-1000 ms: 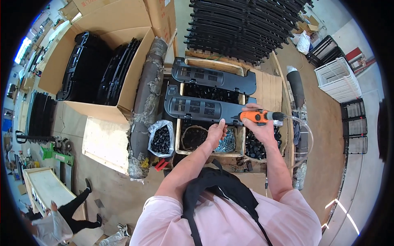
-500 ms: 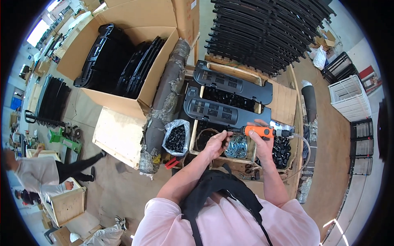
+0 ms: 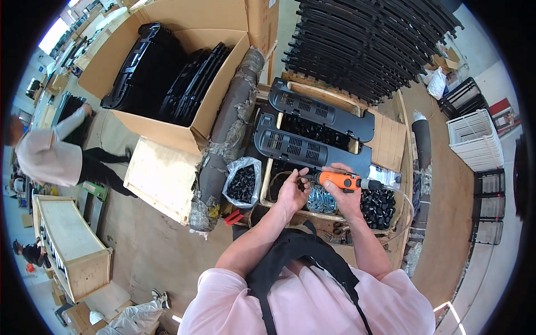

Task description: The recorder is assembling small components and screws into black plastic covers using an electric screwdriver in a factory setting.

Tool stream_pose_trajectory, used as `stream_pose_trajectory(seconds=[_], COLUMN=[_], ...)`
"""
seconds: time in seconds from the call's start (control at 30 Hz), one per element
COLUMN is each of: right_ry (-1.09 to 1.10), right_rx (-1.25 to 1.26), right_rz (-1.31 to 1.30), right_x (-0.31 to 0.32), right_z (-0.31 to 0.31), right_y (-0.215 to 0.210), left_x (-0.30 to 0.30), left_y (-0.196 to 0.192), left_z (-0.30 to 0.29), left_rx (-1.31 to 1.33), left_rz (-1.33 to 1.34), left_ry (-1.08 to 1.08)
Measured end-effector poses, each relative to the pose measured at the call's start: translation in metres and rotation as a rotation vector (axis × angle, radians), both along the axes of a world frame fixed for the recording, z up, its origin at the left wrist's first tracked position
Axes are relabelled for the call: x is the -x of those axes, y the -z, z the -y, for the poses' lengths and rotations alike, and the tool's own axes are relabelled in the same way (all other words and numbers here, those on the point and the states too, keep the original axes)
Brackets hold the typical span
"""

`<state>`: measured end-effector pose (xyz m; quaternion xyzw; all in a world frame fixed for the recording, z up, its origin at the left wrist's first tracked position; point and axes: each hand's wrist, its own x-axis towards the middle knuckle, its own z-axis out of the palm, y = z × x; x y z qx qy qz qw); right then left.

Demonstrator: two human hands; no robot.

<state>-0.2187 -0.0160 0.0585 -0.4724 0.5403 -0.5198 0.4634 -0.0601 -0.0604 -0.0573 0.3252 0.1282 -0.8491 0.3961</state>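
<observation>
My right hand (image 3: 349, 200) is closed around an orange power screwdriver (image 3: 337, 180) with a clear hose trailing from its back end. It lies nearly level, its tip toward my left hand (image 3: 291, 196). The left fingers are pinched together at that tip; a small dark thing seems to be between them, too small to name. Just beyond the hands, a near black vented plastic panel (image 3: 293, 147) and a far one (image 3: 317, 115) lie across the parts box. Silver screws (image 3: 322, 200) fill a compartment under the screwdriver, with round black caps (image 3: 379, 209) to the right.
A clear bag of small black parts (image 3: 241, 185) stands left of the box, near red-handled pliers (image 3: 234, 217). Beyond are a wrapped roll (image 3: 230, 125), a carton (image 3: 162, 133) of black panels and stacked black slats (image 3: 357, 50). Another person (image 3: 53, 153) walks at the left.
Both hands and the screwdriver have shifted slightly left. My left fingers have lifted and curled at the tip. The other person has moved farther away, with an arm stretched forward.
</observation>
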Motion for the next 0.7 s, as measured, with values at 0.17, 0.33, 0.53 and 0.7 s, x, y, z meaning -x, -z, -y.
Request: stream_pose_trajectory(seconds=[0.17, 0.33, 0.53, 0.7], right_ry=[0.01, 0.025, -0.005, -0.038], right_rx=[-0.001, 0.084, 0.087, 0.082], right_rz=[0.018, 0.003, -0.012, -0.046], right_x=[-0.003, -0.003, -0.007, -0.012], right_z=[0.001, -0.001, 0.004, 0.016], right_y=[-0.001, 0.007, 0.006, 0.009], left_x=[0.0, 0.008, 0.007, 0.004], left_y=[0.007, 0.001, -0.011, -0.012], left_z=[-0.002, -0.001, 0.006, 0.01], left_rx=[0.045, 0.029, 0.023, 0.025], left_rz=[-0.057, -0.047, -0.035, -0.006], left_ry=[-0.016, -0.049, -0.028, -0.014])
